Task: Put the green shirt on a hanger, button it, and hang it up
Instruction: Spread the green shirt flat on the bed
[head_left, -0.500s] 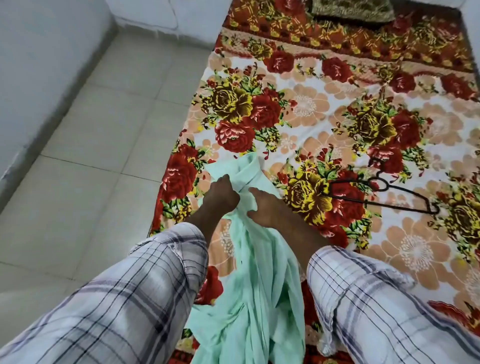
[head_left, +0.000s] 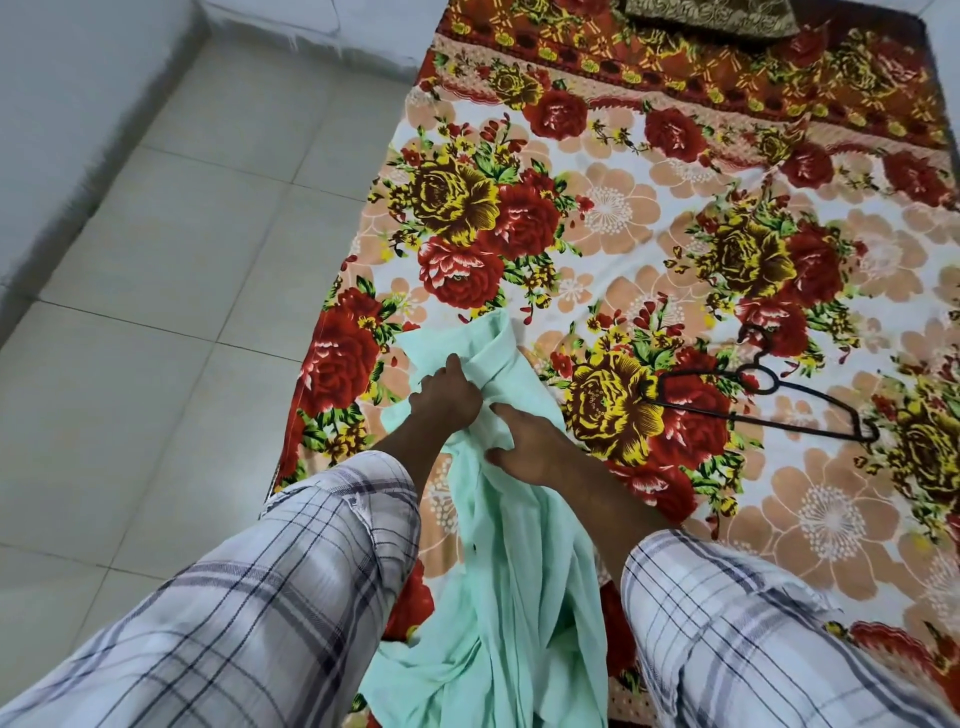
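Head view: the green shirt (head_left: 519, 545) lay bunched along the near left edge of the floral sheet (head_left: 623, 208), its collar pointing away from the person. The left hand (head_left: 447, 397) gripped cloth just below the collar, fingers curled; the right hand (head_left: 524, 441) beside it appeared to pinch a fold. The dark hanger (head_left: 763, 419) lay well apart, toward the sheet's right edge. Spreading the collar open and flat first would probably ease the hanger in.

- The light was soft, even and fairly bright; only faint shading sat in the folds of the green shirt (head_left: 519, 571).
- A pale sheen lay on the floor tiles (head_left: 218, 519).
- The wide lens bent the tile seams near the edges.
- The plaid sleeves (head_left: 270, 613) looked slightly blurred.
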